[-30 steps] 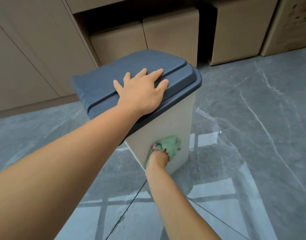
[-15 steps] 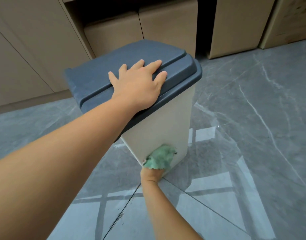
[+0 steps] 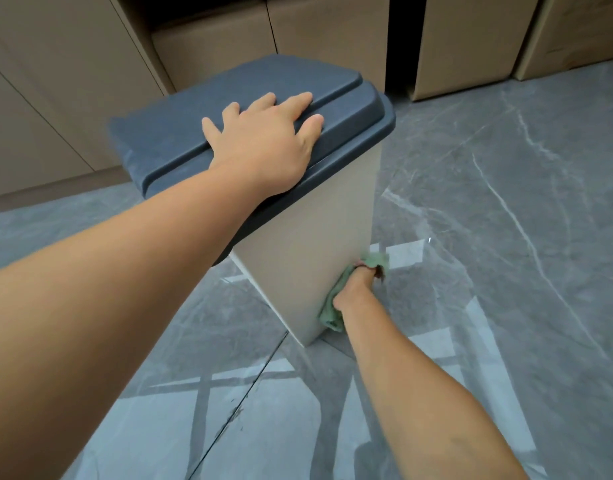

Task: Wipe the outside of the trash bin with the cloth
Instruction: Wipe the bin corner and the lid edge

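Resting left hand (image 3: 263, 147) flat; right hand (image 3: 355, 289) clutching cloth (image 3: 329, 311).

Spreading underfoot, glossy grey marble-veined floor (image 3: 505, 209), reflecting pale window-grid light (image 3: 447, 344). Running along left, beige cabinet panels (image 3: 38, 109). Sitting at back, cardboard boxes (image 3: 464, 39), dark gap (image 3: 403, 43) between.

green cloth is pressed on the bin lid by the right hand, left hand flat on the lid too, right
Not the lid: the head view shows the right hand pressing the green cloth on the trash bin's pale side wall. The left hand does rest flat on the lid.
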Demonstrator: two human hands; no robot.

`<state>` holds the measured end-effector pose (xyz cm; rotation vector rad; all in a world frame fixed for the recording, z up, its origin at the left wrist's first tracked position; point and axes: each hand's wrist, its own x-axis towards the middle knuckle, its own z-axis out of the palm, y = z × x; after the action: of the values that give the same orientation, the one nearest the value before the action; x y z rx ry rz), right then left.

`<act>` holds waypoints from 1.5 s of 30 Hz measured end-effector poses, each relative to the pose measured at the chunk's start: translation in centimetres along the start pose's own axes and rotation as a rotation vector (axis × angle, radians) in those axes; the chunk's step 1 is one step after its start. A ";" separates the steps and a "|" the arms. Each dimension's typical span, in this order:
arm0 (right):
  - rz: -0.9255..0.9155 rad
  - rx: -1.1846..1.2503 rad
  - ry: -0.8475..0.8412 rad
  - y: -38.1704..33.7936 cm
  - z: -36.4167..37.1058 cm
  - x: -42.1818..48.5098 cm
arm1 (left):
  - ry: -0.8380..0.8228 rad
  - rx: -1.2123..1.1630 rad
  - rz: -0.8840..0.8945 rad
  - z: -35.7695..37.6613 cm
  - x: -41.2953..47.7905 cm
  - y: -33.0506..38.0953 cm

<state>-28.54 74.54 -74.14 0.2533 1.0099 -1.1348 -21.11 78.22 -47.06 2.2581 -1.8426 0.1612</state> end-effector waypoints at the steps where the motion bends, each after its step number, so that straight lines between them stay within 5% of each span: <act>1: -0.062 -0.129 -0.003 -1.0 0.5 0.5 | 0.004 0.002 -0.002 0.1 0.1 -0.1; 6: -0.344 -0.303 -0.079 -2.9 2.3 -1.4 | 0.008 0.000 -0.021 0.2 0.3 0.0; 9: -0.669 -0.350 -0.173 -0.1 3.4 -5.9 | 0.002 -0.012 -0.036 0.2 0.2 0.0; 13: -0.797 -0.656 -0.255 5.2 1.4 -8.3 | 0.000 -0.022 -0.040 0.0 -0.1 0.1; 15: -0.712 -0.838 -0.178 5.9 -0.7 -6.9 | -0.002 -0.023 -0.034 -0.1 -0.1 0.3; 19: -0.211 -0.318 -0.038 5.1 -2.4 -4.0 | 0.008 -0.020 -0.037 0.0 -0.1 0.2; 22: -0.075 -0.286 -0.134 4.3 -2.6 -4.7 | -0.025 -0.079 -0.063 -0.6 0.0 0.6; 27: -0.049 -0.244 -0.321 2.0 -0.5 -9.9 | -0.075 -0.285 -0.112 -3.3 -1.7 -2.1; 30: -0.041 -0.197 -0.463 -0.5 0.2 -14.0 | 0.115 -0.263 -0.269 -3.9 -3.8 -5.5; 34: -0.100 -0.132 -0.636 -3.7 0.5 -20.0 | 0.344 -0.542 -0.554 -3.4 -3.8 -11.3; 40: -0.179 -0.110 -0.958 -5.4 1.3 -25.6 | 0.074 -0.972 -0.744 -2.5 -1.3 -18.5; 45: -0.241 -0.239 -0.819 -3.7 4.4 -27.6 | -0.064 -1.277 -0.811 -2.4 -1.0 -19.4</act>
<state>-30.83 87.57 -49.25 -0.5101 0.4330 -1.1651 -2.22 83.39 -46.92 1.7364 -0.4974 -0.9235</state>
